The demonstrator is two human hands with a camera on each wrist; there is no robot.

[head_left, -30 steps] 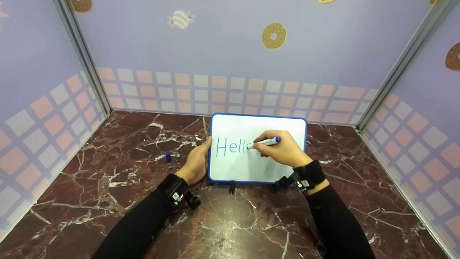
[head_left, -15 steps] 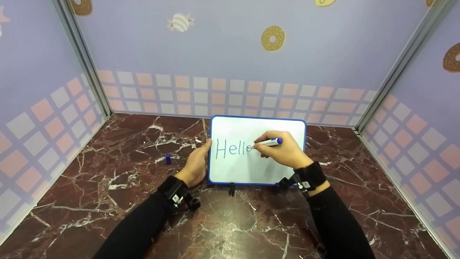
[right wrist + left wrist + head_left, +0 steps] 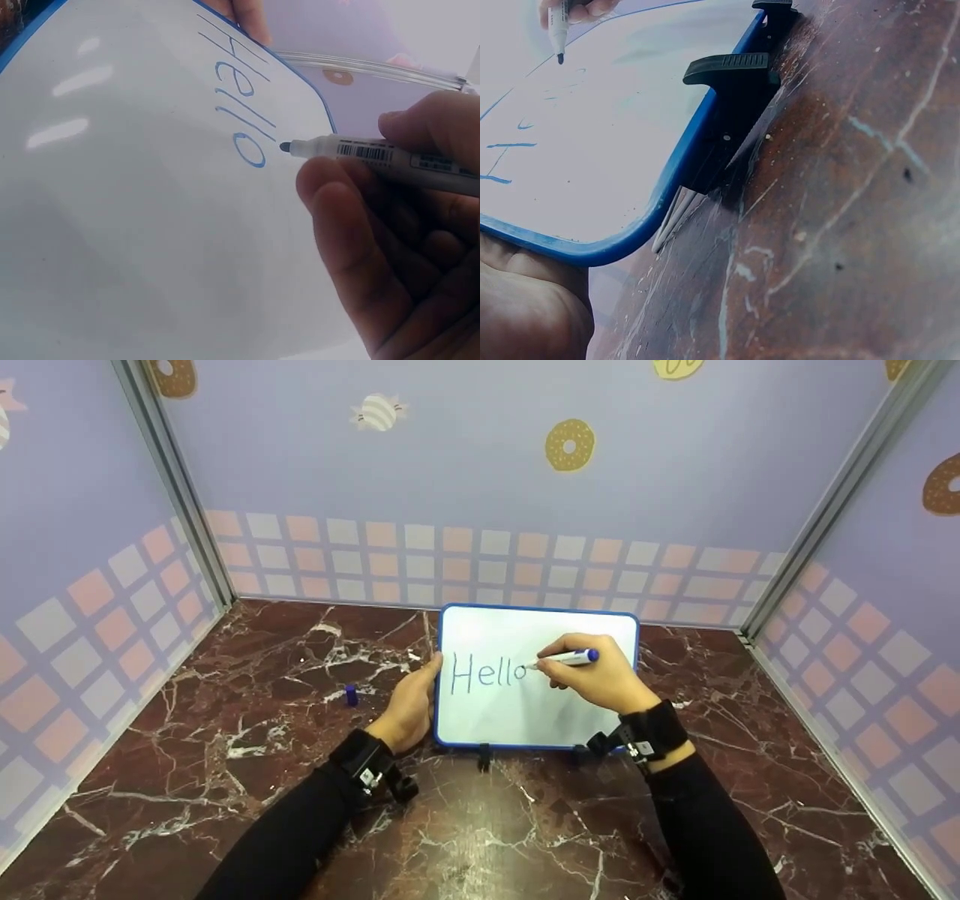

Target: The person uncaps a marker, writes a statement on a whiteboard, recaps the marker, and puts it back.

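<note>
One word, "Hello" (image 3: 489,670), now reads whole on the whiteboard (image 3: 487,720): since the earlier view its "o" has closed and the marker (image 3: 574,658), pinched in the right hand's (image 3: 600,679) fingers, has edged right, tip just beside that letter. The left hand (image 3: 407,711) grips the whiteboard's left edge, some fingers hidden; black clips (image 3: 484,757) meet its lower edge, and a blue cap (image 3: 351,695) rests on the counter (image 3: 465,840).

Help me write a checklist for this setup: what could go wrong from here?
The whiteboard may shift under writing pressure, since the left hand grips only its left edge. The right hand holds the marker close to "Hello", so a drift could smear it. The cap is off, on the table, so the marker might dry out.
</note>
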